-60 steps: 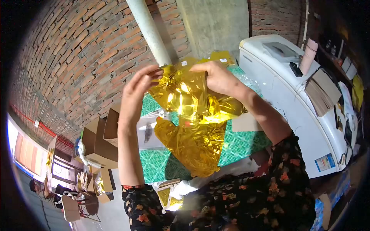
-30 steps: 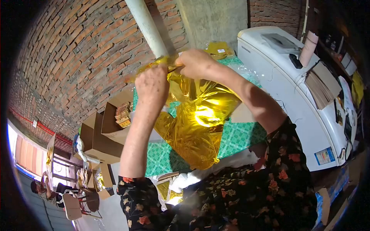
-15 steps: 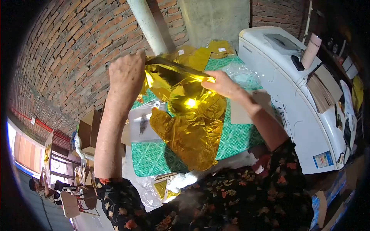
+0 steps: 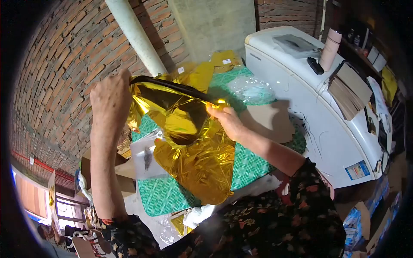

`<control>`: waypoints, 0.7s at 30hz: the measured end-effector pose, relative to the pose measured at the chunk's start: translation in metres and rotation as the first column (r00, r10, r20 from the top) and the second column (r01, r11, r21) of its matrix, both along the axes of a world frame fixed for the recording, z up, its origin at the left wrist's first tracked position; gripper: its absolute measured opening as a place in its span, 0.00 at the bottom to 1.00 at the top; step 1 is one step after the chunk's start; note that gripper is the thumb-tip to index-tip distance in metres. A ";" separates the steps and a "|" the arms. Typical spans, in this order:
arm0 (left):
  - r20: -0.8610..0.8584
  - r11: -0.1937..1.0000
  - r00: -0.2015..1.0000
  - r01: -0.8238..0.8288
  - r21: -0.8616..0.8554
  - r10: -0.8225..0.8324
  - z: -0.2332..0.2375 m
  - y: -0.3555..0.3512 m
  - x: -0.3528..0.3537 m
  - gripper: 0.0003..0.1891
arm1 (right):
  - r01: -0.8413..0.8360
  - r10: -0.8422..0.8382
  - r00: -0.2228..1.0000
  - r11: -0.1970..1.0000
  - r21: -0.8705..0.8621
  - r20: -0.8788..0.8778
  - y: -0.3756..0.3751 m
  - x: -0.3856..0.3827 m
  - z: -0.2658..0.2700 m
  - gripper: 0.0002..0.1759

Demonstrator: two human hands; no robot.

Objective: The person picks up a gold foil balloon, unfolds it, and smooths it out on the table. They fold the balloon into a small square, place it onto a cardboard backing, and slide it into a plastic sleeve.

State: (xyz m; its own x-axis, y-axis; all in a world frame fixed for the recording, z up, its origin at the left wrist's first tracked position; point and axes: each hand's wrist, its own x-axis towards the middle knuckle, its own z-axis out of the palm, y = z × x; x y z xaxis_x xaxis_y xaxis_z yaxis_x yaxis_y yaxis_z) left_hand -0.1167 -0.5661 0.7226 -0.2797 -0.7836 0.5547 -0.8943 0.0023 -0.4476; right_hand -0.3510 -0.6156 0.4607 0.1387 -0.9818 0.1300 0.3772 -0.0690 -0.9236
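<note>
A large sheet of shiny gold foil (image 4: 198, 165) hangs between my two hands, its lower part draped over a table with a green checked cover (image 4: 165, 193). My left hand (image 4: 110, 96) is a fist closed on the foil's upper left end. My right hand (image 4: 226, 120) pinches its upper edge further right. The edge between them is folded and looks dark. Behind it, more gold pieces (image 4: 226, 60) with small white labels lie at the back of the table. A clear plastic sheet (image 4: 144, 157) with a dark mark lies left of the foil.
Right of the table stands a white appliance (image 4: 275, 64) with a pink bottle (image 4: 331, 49) and cardboard sheets (image 4: 350, 90) on top. Grey-brown card (image 4: 266, 120) and clear plastic (image 4: 251, 90) lie on the table. A pale pipe (image 4: 135, 36) runs along the brick wall. A person sits far left.
The view has shifted, so the table and appliance sit further left. Both hands still hold the foil, its upper edge now more stretched and its lower end a bit nearer me.
</note>
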 end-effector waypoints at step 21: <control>-0.817 0.630 -0.272 0.765 0.138 0.509 -0.207 -0.263 -0.073 0.09 | -0.014 -0.618 0.285 0.762 -0.647 -0.733 -0.334 -0.086 0.226 0.14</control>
